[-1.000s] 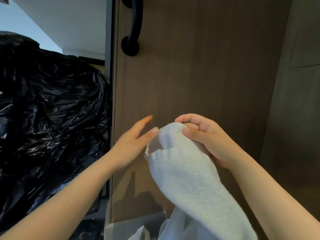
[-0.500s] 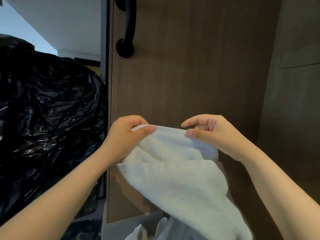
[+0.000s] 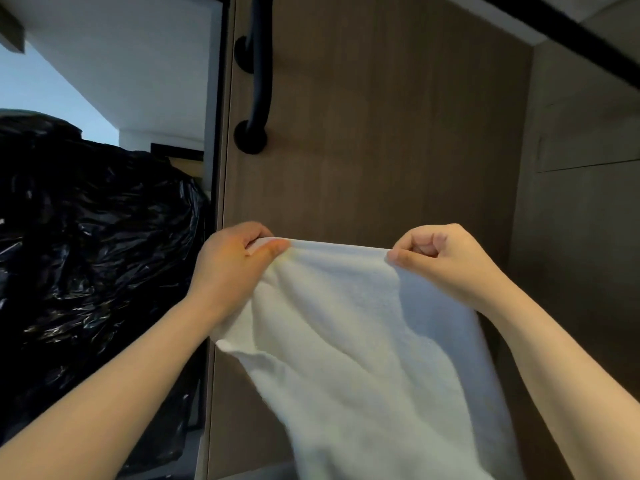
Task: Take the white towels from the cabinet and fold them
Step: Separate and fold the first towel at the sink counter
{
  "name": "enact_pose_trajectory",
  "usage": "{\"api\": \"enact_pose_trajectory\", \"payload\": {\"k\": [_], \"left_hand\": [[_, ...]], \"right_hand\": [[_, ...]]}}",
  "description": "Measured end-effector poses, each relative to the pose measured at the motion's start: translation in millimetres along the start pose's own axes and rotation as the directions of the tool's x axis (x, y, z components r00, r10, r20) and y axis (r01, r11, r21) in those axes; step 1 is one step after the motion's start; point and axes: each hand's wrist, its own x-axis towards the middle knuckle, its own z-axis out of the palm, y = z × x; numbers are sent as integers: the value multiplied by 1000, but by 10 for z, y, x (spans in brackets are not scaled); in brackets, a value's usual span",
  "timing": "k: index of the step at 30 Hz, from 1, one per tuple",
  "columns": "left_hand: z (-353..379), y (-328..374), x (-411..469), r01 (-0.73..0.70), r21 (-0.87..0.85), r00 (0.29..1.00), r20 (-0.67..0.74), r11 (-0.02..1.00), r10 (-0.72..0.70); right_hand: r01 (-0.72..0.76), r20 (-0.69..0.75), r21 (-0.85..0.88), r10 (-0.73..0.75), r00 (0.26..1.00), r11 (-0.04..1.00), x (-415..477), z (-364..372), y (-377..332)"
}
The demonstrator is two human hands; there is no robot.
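You hold the white towel (image 3: 363, 341) up in front of the wooden cabinet door (image 3: 381, 133), your two hands well apart and each pinched shut on one end of its top edge. Your left hand (image 3: 228, 268) grips the left corner between thumb and curled fingers; your right hand (image 3: 443, 261) grips the right corner in the same way. The top edge runs nearly level from hand to hand, drawn close to taut, and that is the axis the next move turns on. The rest of the cloth hangs down and toward you, bunched in soft ridges and running out of view at the bottom, so its full length cannot be told. Both hands stand at about the same height and equally near the edge. To fold it, you would likely bring one corner across to meet the other. The black plastic bag (image 3: 86, 254) sits to your left, clear of the cloth.
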Motion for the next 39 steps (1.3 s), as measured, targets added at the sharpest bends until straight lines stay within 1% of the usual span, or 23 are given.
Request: {"api": "enact_pose_trajectory", "payload": {"k": [4, 10, 13, 16, 19, 21, 25, 28, 31, 32, 34, 36, 37, 39], "left_hand": [[-6, 12, -9, -8, 22, 999, 31, 1000, 7], [-58, 3, -52, -12, 48, 998, 64, 999, 9], [-91, -42, -83, -1, 85, 995, 96, 996, -7], [-151, -122, -91, 55, 113, 993, 100, 992, -67], [-180, -183, -99, 75, 162, 992, 91, 984, -90], [-168, -195, -122, 78, 188, 991, 95, 979, -97], [-109, -141, -203, 93, 205, 988, 101, 974, -116], [-47, 22, -330, 49, 135, 987, 142, 990, -68], [12, 212, -469, -19, 22, 987, 158, 1000, 15], [25, 261, -498, -31, -24, 982, 187, 999, 35], [38, 345, -531, -16, -129, 953, 297, 992, 54], [28, 385, -539, 46, -221, 907, 418, 974, 52], [20, 393, -537, 70, -254, 886, 461, 965, 57], [19, 394, -539, 84, -283, 867, 494, 955, 70]], "right_hand": [[54, -79, -54, -58, 995, 997, -28, 35, 53], [43, -105, -98, -53, 993, 994, -70, 109, 101], [29, -60, -88, -35, 998, 996, -116, 80, 169], [-7, 24, -71, 9, 1000, 997, -192, 56, 285], [-46, 41, -96, 50, 998, 994, -258, 65, 365], [-44, 13, -101, 46, 999, 994, -281, 76, 356], [25, -117, -76, -34, 993, 997, -313, 175, 235], [119, -111, -69, -126, 986, 991, -352, 332, 78], [197, -87, -13, -197, 977, 980, -362, 426, -70], [210, -74, 15, -208, 975, 978, -360, 446, -107], [218, -40, 63, -216, 976, 974, -353, 484, -151], [218, -21, 98, -217, 976, 971, -356, 523, -169], [217, -20, 116, -216, 976, 969, -360, 538, -171], [211, -7, 134, -212, 977, 968, -362, 575, -175]]}}
